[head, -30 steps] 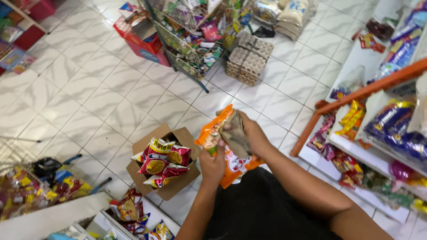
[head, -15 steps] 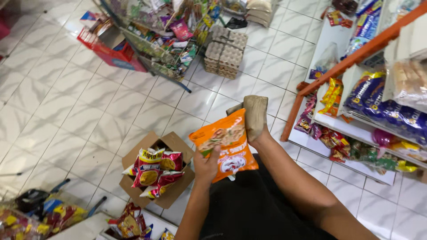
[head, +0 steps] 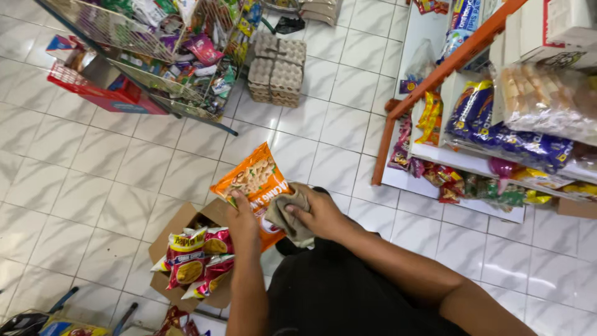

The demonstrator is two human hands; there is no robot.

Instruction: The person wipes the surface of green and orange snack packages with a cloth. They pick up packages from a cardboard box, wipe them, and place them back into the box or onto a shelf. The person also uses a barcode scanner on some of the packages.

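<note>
My left hand (head: 241, 219) grips the lower edge of an orange snack bag (head: 252, 180) and holds it up over the tiled floor. My right hand (head: 317, 214) clutches a crumpled beige cloth (head: 287, 214) and presses it against the bag's lower right face. Just below and left of the bag sits an open cardboard box (head: 180, 227) with several red and yellow snack packs (head: 189, 261) inside.
A wire rack (head: 155, 50) full of small packets stands at upper left, beside a red crate (head: 93, 87). Stacked egg trays (head: 278, 68) rest on the floor at top centre. An orange-framed shelf (head: 448, 68) with purple and yellow packs lines the right side.
The cloth in my right hand has come down from the bag's top right edge to its lower face. The view has tilted, so the bag sits lower and more to the left.
</note>
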